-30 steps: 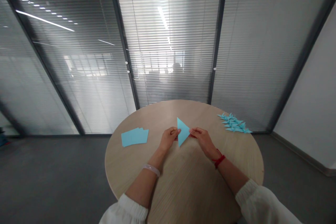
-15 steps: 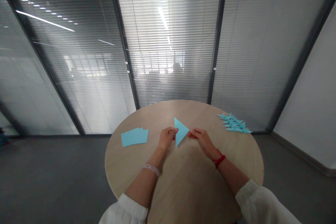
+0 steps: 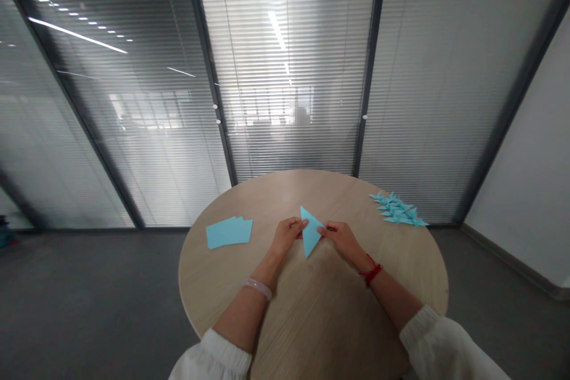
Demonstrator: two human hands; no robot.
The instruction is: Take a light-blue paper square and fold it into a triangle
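Note:
Between my two hands is a sheet of light-blue origami paper (image 3: 310,236) folded into a triangle, with one corner pointing right. My left hand (image 3: 287,233) pinches its left edge, thumb on top. At the right corner my right hand (image 3: 341,238) grips the paper between thumb and fingers. The fingers beneath the paper are partly hidden. The left wrist wears a pale bangle (image 3: 257,288), the right one a red band (image 3: 371,272).
Flat blue paper sheets (image 3: 229,233) lie overlapping on the left of the round wooden table (image 3: 329,320). Several folded blue paper cranes (image 3: 398,211) are grouped at its right rear edge. Behind the table stands a glass partition with blinds (image 3: 294,148).
The folded paper has shifted slightly right and toward me. My right thumb now lies over its right corner, and my left hand has moved a little to the right with it.

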